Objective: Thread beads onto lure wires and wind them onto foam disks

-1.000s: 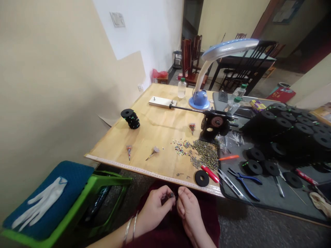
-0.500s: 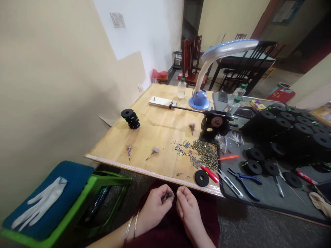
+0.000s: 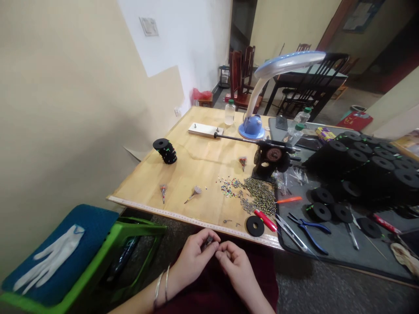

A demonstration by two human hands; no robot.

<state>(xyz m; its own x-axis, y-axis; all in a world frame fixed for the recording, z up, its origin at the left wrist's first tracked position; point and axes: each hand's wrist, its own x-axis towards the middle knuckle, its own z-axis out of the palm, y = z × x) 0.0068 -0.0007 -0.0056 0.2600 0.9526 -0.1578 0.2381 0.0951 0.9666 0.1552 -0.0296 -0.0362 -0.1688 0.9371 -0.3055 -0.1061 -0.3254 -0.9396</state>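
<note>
My left hand [image 3: 193, 257] and my right hand [image 3: 234, 264] meet over my lap, just below the front edge of the wooden table [image 3: 199, 163]. The left fingers pinch a small dark piece [image 3: 208, 240] that is too small to make out. The right fingertips touch it from the right. Bangles sit on my left wrist. On the table just beyond lie a flat black disc [image 3: 255, 226], a red-handled tool [image 3: 266, 220] and a heap of small metal parts and beads [image 3: 253, 196].
A black winding machine [image 3: 271, 161] with a long rod stands mid-table, a blue desk lamp [image 3: 262, 96] behind it. Many black spools [image 3: 366, 165], blue pliers [image 3: 309, 229] and scissors lie on a dark mat at right. A green stool with a white glove [image 3: 49, 257] stands at left.
My hands have shifted slightly left and closer together; the right fingertips now touch the small piece that the left hand holds.
</note>
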